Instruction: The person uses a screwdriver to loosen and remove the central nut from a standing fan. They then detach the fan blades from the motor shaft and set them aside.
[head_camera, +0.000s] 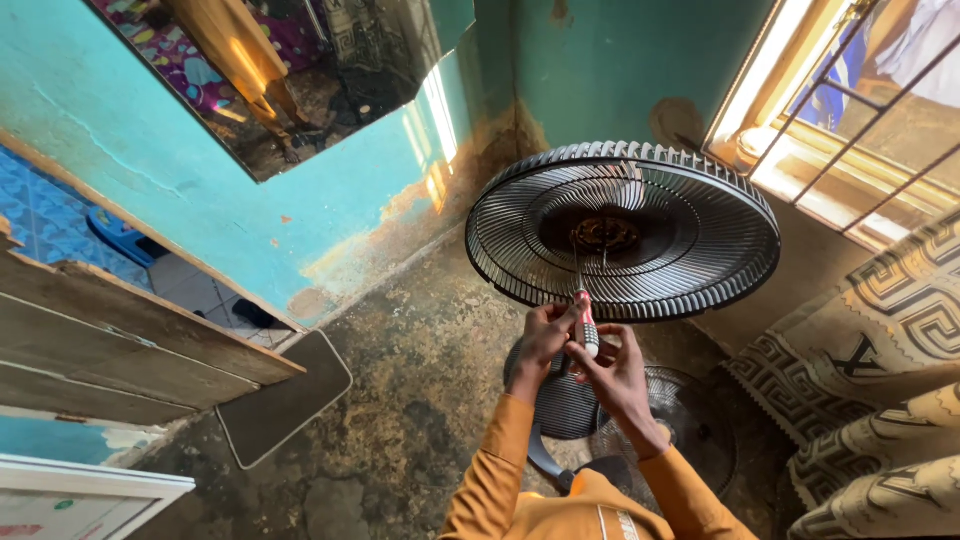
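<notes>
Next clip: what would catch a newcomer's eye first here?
The round black wire fan grille at centre right stands out, tilted up towards the camera. Just below it both hands, left and right, grip a red-and-white-handled screwdriver whose shaft reaches into the grille. Behind, peeling turquoise walls and a bright barred window at upper right.

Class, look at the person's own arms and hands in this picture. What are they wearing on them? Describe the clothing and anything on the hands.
Both arms wear long orange sleeves ending at the wrists. The left hand and right hand are bare: no gloves, and no rings or watch that I can make out. A pale striped trim runs down the garment's front.
</notes>
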